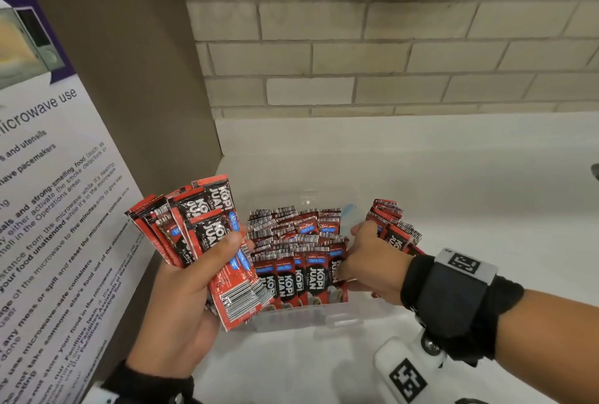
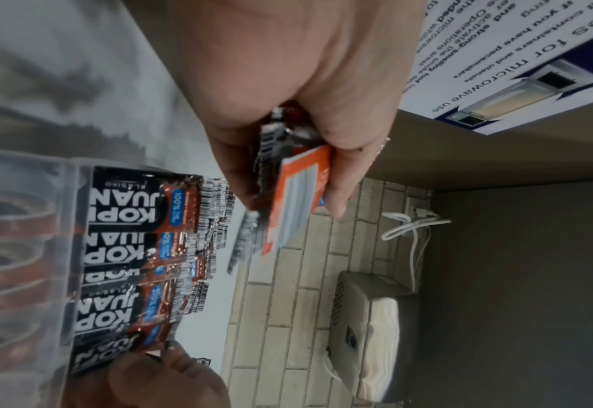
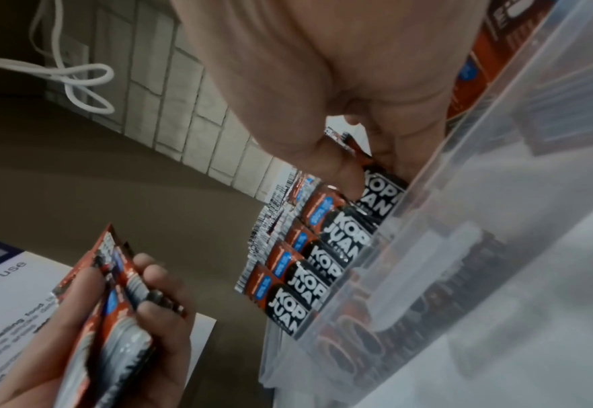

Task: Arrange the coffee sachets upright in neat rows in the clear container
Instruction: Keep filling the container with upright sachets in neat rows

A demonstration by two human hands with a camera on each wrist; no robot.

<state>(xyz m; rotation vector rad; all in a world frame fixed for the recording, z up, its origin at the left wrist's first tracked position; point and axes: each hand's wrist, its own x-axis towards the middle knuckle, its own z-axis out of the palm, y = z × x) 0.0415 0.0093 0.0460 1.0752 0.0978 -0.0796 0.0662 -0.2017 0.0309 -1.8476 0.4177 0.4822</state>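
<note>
A clear container (image 1: 324,319) sits on the white counter, packed with upright red-and-black coffee sachets (image 1: 291,241) in rows. My left hand (image 1: 194,277) grips a fanned bundle of sachets (image 1: 207,228) just left of the container; the same bundle (image 2: 288,193) shows in the left wrist view. My right hand (image 1: 359,257) reaches into the container's right part, thumb and fingers pinching the front-row sachet (image 3: 380,193) at the container's clear front wall (image 3: 428,220). More sachets (image 1: 393,225) lean behind the right hand.
A brown cabinet side with a microwave-use poster (image 1: 48,192) stands close on the left. A tiled wall (image 1: 389,46) backs the white counter (image 1: 486,192). A metal appliance (image 2: 375,331) and a white cable (image 2: 410,229) hang on the wall above.
</note>
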